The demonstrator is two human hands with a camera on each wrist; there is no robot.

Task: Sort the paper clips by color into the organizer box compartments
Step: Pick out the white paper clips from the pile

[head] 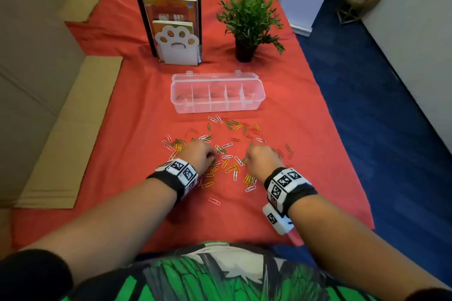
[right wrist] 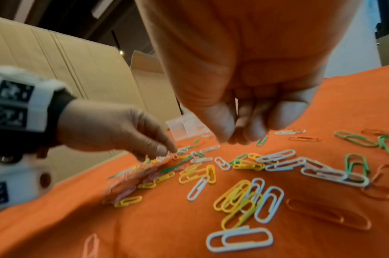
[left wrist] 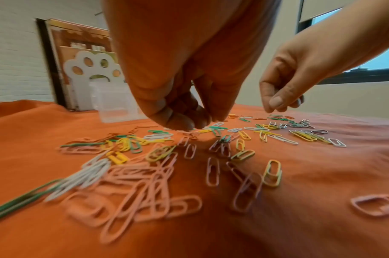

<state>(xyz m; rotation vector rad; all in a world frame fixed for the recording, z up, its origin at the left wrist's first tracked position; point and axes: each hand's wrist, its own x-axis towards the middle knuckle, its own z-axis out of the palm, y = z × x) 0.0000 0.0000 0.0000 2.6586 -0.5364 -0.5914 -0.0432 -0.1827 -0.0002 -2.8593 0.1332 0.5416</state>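
Note:
Many loose paper clips (head: 227, 151), pink, yellow, green, white and orange, lie scattered on the red cloth in front of the clear organizer box (head: 217, 105). The box has several compartments, and its lid is folded open behind it. My left hand (head: 212, 154) reaches down on the left side of the pile, and its bunched fingertips (left wrist: 184, 124) pinch at pink clips (left wrist: 190, 132). My right hand (head: 247, 157) hovers over the right side with fingers curled and thumb (right wrist: 222, 129) pressed to them. A whitish clip (left wrist: 299, 101) shows in that hand's fingers.
A white paw-shaped bookend (head: 177, 45) with books and a potted plant (head: 248, 22) stand behind the box. Flat cardboard (head: 71, 134) lies along the table's left edge. The cloth's right edge (head: 342, 154) drops to a blue floor.

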